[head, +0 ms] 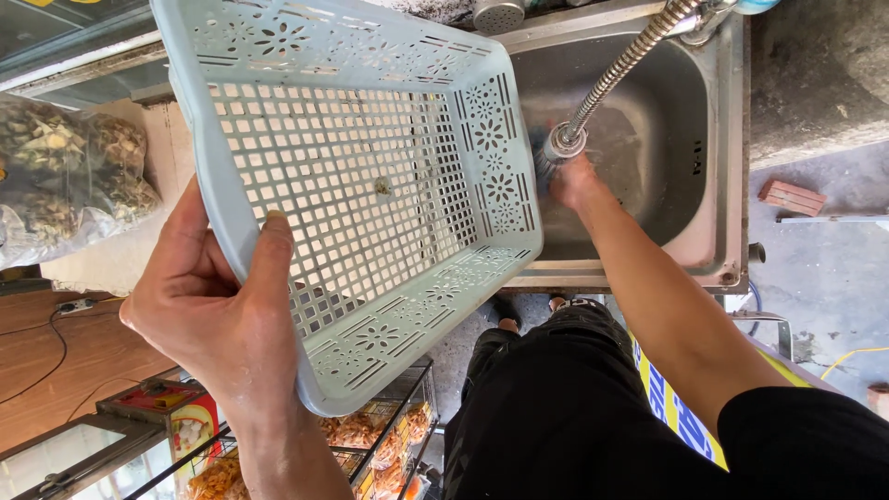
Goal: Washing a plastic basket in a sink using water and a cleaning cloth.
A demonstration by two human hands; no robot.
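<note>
**Light basket in one hand, hose head in the other**

I hold the pale blue plastic basket up over the left edge of the steel sink, tilted so that its open side faces me. My left hand is clamped on the long rim – thumb inside over the edge, fingers behind the wall. My right hand is closed around the head of the flexible metal hose, low in the sink and just beside the right wall of the basket; whether water runs, I cannot tell.

I judge the basket light and rather stiff, because one hand carries it by the rim. The perforated walls and bottom are thin, so they may flex – the solid rim is the better place to grip. If wet, the smooth plastic can be slippery. A small speck sits on the bottom grid.

A bag of dried material lies at the left.
</note>
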